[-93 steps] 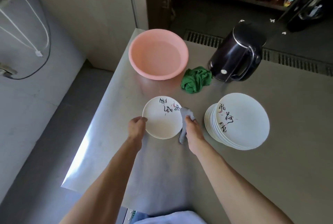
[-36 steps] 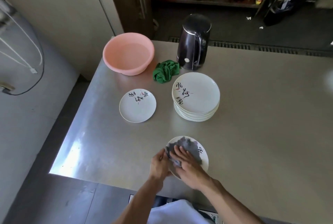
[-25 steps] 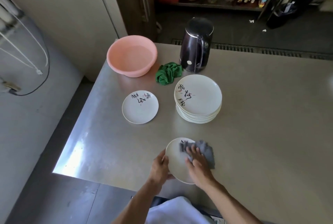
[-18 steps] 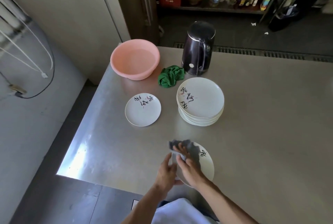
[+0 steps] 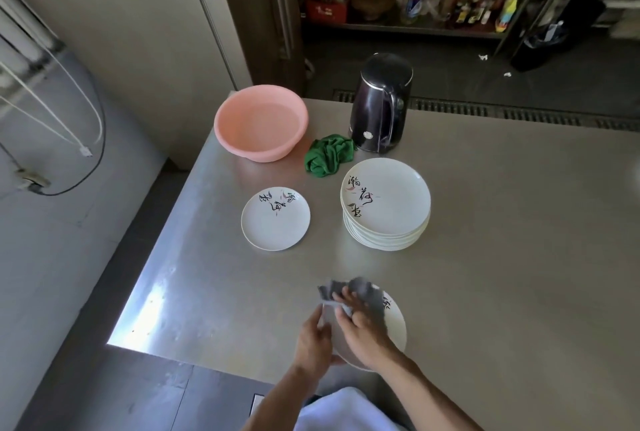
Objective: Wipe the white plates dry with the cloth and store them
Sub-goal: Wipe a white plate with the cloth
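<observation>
Plate (image 5: 396, 325), white, inked characters: left rim gripped by left hand (image 5: 313, 340); grey cloth (image 5: 367, 295) pressed onto face under flat-fingered right hand (image 5: 363, 330).

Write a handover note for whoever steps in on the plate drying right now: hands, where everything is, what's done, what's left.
Left hand holds a white plate by its left edge, over the near edge of the table. Right hand presses the grey cloth onto its face.
One small plate lies alone, left of the stack of plates. The green cloth lies bunched behind them.
Done: apparently only the lone plate.
Left: finish this plate, wipe the stack, store everything. Nothing is visibly stored yet.
</observation>
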`<control>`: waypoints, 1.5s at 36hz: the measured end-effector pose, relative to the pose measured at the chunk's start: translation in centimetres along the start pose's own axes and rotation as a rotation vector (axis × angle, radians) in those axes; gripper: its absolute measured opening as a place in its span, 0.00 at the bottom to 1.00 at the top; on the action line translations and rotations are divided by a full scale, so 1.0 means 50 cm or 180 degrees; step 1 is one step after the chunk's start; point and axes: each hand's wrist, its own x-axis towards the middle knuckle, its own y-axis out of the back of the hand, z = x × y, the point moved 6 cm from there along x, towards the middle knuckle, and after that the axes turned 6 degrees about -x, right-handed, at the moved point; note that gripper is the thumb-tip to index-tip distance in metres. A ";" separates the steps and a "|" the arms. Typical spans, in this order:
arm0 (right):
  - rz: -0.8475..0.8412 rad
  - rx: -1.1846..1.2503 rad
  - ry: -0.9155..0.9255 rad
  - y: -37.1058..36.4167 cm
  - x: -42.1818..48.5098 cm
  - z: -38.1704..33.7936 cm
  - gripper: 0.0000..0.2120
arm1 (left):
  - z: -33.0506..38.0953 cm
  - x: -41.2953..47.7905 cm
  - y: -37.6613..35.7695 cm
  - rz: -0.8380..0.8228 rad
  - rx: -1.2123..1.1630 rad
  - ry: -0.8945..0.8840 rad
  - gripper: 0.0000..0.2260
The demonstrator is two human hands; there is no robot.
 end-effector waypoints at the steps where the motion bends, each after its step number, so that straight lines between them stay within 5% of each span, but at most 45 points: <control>1: 0.0133 -0.0368 -0.0256 0.008 0.004 0.014 0.23 | -0.003 0.000 0.001 0.0112 -0.0144 0.0053 0.20; 5: 0.0513 -0.0345 -0.0952 0.035 0.013 0.022 0.26 | 0.000 -0.003 0.004 0.0471 -0.0523 0.0094 0.15; 10: 0.0280 0.1280 -0.0207 0.016 0.000 -0.039 0.20 | 0.005 0.011 0.010 0.0445 -0.0618 0.0090 0.08; 14: -0.0401 0.0568 0.0105 -0.021 -0.008 -0.034 0.21 | -0.009 0.005 -0.003 0.0028 -0.0876 0.0223 0.14; 20: 0.0172 -0.0508 -0.1033 0.020 0.018 0.008 0.27 | -0.008 -0.001 -0.019 -0.0420 -0.0972 0.0342 0.29; 23: 0.0088 -0.0221 -0.0993 0.002 0.021 -0.007 0.27 | -0.001 0.005 -0.025 -0.0429 -0.0857 0.0265 0.25; 27: -0.0267 0.0614 -0.0061 -0.022 0.007 -0.045 0.20 | -0.002 0.010 -0.029 -0.0313 -0.0841 0.0165 0.13; 29: -0.0295 0.0222 0.0133 -0.022 0.013 -0.030 0.21 | -0.003 0.011 -0.023 -0.0283 -0.0871 0.0147 0.15; 32: 0.0048 -0.0439 -0.0667 0.005 0.037 0.021 0.25 | -0.008 0.011 -0.011 -0.0198 -0.1043 0.0272 0.25; 35: 0.0273 -0.0245 -0.1230 0.037 0.044 0.022 0.27 | -0.005 0.020 0.004 0.0023 -0.1021 0.0206 0.24; 38: 0.0275 0.0575 -0.0555 0.029 0.037 -0.018 0.23 | 0.015 0.031 0.010 0.0176 -0.0702 0.0046 0.07; 40: -0.0116 0.1032 -0.0039 0.008 0.015 -0.046 0.22 | 0.018 0.036 0.014 0.0267 -0.0538 0.0103 0.14; 43: -0.0479 0.0877 0.0141 -0.009 0.003 -0.042 0.22 | -0.004 0.039 0.024 0.0484 -0.0542 0.0282 0.11; 49: 0.0134 -0.0656 -0.0842 0.012 0.018 0.014 0.26 | -0.026 0.047 0.024 0.0312 -0.0553 0.0390 0.20; 54: -0.0119 0.0036 -0.0097 -0.026 0.015 -0.038 0.22 | 0.003 0.040 -0.001 -0.0097 -0.0152 -0.0073 0.14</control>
